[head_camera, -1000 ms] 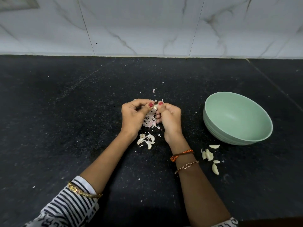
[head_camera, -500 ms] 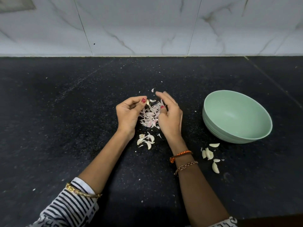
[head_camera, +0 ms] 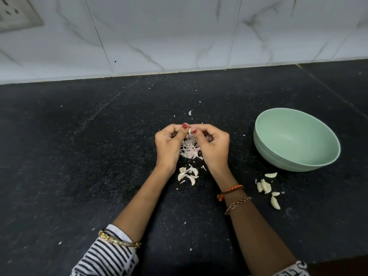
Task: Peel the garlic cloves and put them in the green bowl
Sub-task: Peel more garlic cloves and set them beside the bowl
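Left hand [head_camera: 169,145] and right hand [head_camera: 214,145] pinch one garlic clove [head_camera: 189,130] above peel pile [head_camera: 190,149]. One green bowl [head_camera: 326,156]; five peeled cloves [head_camera: 265,186] beside it on worktop [head_camera: 79,156].

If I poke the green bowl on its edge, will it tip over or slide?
The bowl already sits tilted on the black counter, so a poke on its rim would probably rock it rather than flip it. It looks empty and thin-walled, so likely light, and the counter looks smooth, so it may well slide too. It doesn't look fragile, perhaps plastic.
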`<state>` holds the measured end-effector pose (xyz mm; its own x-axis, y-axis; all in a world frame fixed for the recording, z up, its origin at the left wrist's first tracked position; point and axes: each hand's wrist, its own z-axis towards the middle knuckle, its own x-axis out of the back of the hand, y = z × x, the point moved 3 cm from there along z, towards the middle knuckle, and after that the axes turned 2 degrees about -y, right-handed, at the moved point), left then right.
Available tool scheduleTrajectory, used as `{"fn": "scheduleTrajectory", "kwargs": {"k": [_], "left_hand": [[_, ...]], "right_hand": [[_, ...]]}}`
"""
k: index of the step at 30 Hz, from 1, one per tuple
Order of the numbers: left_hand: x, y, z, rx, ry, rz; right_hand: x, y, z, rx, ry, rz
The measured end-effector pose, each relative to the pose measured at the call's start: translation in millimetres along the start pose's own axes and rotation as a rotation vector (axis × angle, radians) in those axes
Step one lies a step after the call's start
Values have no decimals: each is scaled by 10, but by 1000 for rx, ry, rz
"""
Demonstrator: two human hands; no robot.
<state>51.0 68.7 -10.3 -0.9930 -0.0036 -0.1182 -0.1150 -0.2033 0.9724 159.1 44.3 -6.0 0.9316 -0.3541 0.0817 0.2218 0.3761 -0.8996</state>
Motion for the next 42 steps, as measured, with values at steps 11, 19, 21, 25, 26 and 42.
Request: {"fn": "scheduleTrajectory", "kwargs": {"k": [11,19,21,25,26,42], "left_hand": [[22,-41,55,33,48,-23],[-24,-37,62,36,-20,-4],[-56,-44,44,57,-60,-1],[-64,-75,43,62,-75,74],[-58,-78,45,37,-90,115],[-49,4,38,-97,-164,76]], "right_hand": [[-3,71,12,-151,-33,-101],[-3,34,25,-39,-52,-42],[5,51,24,-7,-16,-93],[21,110,20,29,19,-188],[21,107,16,44,17,-223],[89,125,76,-250,47,134]]}}
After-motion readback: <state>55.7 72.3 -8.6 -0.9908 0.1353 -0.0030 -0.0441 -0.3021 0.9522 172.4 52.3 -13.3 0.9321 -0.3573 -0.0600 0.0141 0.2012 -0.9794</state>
